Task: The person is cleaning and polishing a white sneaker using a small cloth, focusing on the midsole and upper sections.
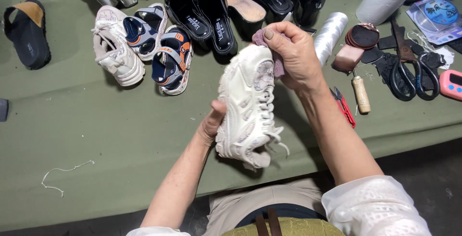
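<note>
Currently my left hand [211,123] grips the white sneaker [248,103] at its side, fingers clamped; my right hand [293,53] presses a mauve cloth [262,37] against its toe, fingers closed on the cloth, above the green table [96,120].

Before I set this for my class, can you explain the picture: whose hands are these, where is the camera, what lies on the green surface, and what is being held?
One camera sits on a person's head and looks down at their own bare hands. The left hand grips a chunky white sneaker by its side. The right hand presses a mauve cloth against the shoe's upper end. Below lies a green table cover. On it are a matching sneaker, blue and orange sandals, black heeled shoes, black scissors, a wooden-handled tool and loose white string.
</note>
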